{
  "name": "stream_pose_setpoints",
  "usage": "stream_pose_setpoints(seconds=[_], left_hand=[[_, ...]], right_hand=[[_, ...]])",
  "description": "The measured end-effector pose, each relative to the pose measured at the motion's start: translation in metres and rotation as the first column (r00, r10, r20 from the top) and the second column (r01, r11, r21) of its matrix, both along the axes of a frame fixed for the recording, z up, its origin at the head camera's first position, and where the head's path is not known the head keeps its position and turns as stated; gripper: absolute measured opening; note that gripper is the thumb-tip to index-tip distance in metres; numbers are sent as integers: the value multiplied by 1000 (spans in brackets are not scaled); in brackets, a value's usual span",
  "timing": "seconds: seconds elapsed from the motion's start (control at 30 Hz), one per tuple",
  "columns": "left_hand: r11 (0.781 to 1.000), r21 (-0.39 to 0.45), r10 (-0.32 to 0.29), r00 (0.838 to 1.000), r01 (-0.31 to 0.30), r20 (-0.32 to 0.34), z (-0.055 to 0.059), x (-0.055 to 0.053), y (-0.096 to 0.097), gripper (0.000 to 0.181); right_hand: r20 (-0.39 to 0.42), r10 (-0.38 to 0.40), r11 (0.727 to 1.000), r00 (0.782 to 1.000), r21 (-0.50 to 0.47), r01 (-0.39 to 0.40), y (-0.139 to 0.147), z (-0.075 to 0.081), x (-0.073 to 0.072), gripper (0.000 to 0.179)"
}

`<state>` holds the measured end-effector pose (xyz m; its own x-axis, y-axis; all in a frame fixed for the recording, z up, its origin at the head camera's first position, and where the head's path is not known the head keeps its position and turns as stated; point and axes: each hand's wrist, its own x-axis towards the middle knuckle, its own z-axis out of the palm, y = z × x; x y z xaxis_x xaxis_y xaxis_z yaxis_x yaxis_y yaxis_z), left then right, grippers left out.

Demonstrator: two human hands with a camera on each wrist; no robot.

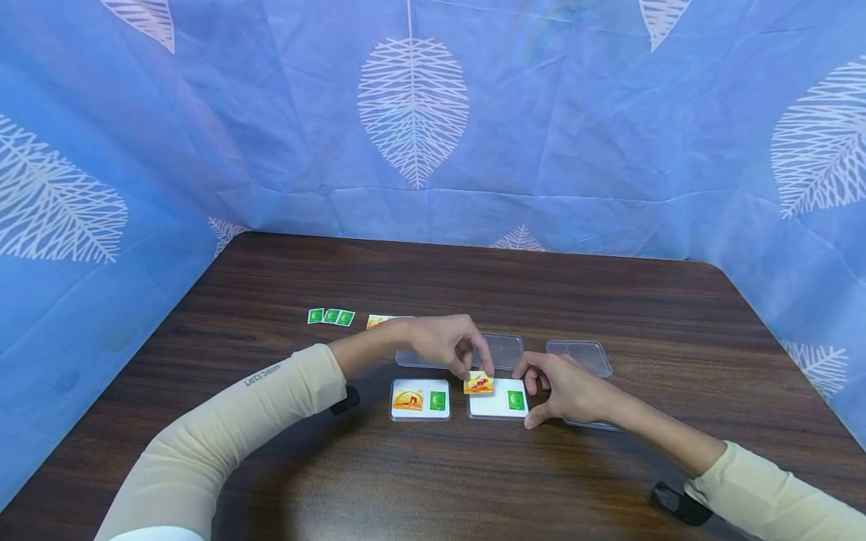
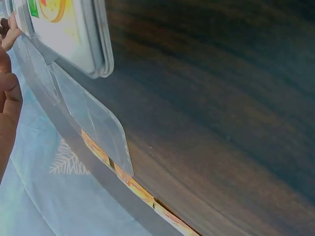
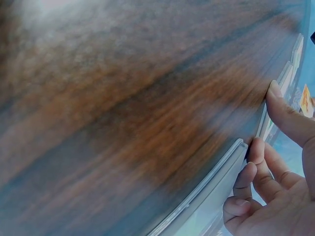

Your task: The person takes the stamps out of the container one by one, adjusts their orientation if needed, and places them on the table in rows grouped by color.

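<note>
My left hand pinches an orange-and-yellow stamp between thumb and fingertips, over the left part of a white flat plastic box. A green stamp lies on the right part of that box. Around the box's right edge, my right hand holds on, thumb at the near corner and fingers at the far one. In the left wrist view only part of the left hand shows, and its stamp is out of sight. The right hand shows its curled fingers in the right wrist view.
Left of it sits a similar box bearing an orange stamp and a green one. Another box is partly behind my right hand. Clear lids lie farther back, near several green stamps and orange stamps.
</note>
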<state>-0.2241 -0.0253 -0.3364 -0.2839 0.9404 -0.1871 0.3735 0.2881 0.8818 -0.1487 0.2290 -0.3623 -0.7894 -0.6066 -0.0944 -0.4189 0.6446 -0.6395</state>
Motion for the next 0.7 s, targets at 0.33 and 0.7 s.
stream_pose_setpoints(seconds=[0.33, 0.7], left_hand=[[1000, 3, -18, 999, 18, -33, 6, -4, -1, 29], [998, 39, 45, 999, -46, 16, 6, -13, -9, 29]], right_hand=[[0, 5, 1000, 1000, -13, -5, 1, 0, 0, 51], [17, -11, 1000, 1000, 3, 11, -1, 2, 0, 52]])
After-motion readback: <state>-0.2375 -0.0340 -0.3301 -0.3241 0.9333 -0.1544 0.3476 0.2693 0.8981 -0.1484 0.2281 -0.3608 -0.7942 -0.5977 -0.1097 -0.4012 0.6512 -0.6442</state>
